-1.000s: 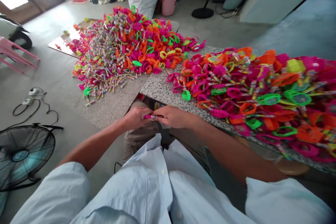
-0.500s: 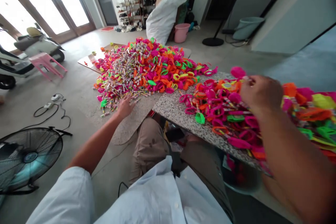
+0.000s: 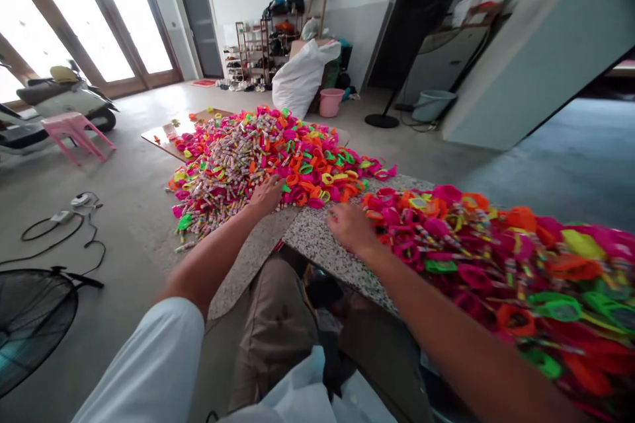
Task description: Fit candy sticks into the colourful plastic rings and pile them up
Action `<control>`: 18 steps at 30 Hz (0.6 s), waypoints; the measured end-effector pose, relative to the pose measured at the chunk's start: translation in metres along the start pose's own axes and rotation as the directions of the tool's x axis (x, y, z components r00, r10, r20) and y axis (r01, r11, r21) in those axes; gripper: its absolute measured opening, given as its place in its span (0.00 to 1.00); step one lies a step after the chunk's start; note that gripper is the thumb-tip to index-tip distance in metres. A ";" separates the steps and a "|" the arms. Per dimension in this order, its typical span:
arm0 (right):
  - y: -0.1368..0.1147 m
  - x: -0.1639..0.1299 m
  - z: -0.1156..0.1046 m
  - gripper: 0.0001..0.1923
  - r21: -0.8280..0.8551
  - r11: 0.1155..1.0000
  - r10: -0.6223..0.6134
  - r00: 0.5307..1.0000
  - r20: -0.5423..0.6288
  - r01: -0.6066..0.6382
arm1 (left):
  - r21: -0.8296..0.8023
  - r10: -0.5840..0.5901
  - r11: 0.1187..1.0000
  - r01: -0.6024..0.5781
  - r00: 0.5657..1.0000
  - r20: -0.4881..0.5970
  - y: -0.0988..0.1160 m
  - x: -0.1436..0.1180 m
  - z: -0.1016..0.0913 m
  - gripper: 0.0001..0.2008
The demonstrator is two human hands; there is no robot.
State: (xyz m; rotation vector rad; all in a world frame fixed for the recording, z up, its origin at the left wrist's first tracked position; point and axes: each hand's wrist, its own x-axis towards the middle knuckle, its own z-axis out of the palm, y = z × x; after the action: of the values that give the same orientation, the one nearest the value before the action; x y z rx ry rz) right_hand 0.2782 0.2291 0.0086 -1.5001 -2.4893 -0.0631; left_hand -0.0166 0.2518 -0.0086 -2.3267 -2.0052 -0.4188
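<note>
My left hand (image 3: pixel 268 195) reaches to the front edge of the large pile, its fingers stretched forward among small wrapped candy rolls (image 3: pixel 233 152) and bright plastic toy watches (image 3: pixel 302 172). I cannot see anything held in it. My right hand (image 3: pixel 350 228) is over the speckled granite slab (image 3: pixel 310 238), beside the left end of a second heap of toy watches (image 3: pixel 436 231) in pink, orange, yellow and green. Its fingers are curled in; whatever they may hold is hidden. In the second heap, candy rolls are attached to some of the watches.
A floor fan (image 3: pixel 34 324) and a cable with a plug block (image 3: pixel 62 217) lie to the left. A pink stool (image 3: pixel 77 132) and a scooter (image 3: pixel 64 99) stand behind them. Beyond the piles are a white sack (image 3: pixel 297 79), a pink bucket (image 3: pixel 331 102) and a shoe rack (image 3: pixel 251 53).
My right hand has come down and left from above the second heap to the slab. My left hand has moved right along the pile's front edge. The camera view has tilted up.
</note>
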 end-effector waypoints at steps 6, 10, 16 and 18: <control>-0.080 0.000 0.052 0.18 0.170 0.981 -0.136 0.955 0.264 0.092 | -0.064 -0.038 0.997 0.046 0.993 0.116 -0.009 0.013 -0.004 0.12; -0.096 0.024 0.069 0.20 0.197 0.977 -0.139 0.945 0.295 0.082 | -0.167 -0.150 0.974 0.154 0.988 0.033 -0.045 -0.032 -0.016 0.14; -0.154 0.061 0.092 0.24 0.268 0.936 -0.307 0.901 0.308 0.227 | -0.905 -0.379 0.319 0.280 0.913 0.149 -0.065 -0.150 -0.034 0.23; -0.170 0.066 0.096 0.23 0.266 0.929 -0.335 0.889 0.313 0.256 | -0.924 -0.429 0.269 0.272 0.893 0.137 -0.057 -0.188 -0.038 0.28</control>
State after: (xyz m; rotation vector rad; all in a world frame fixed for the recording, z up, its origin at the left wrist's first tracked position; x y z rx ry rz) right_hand 0.0822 0.2208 -0.0561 -1.1085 -2.8756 0.4555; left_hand -0.1026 0.0722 -0.0234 -1.9481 -2.5759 -2.2626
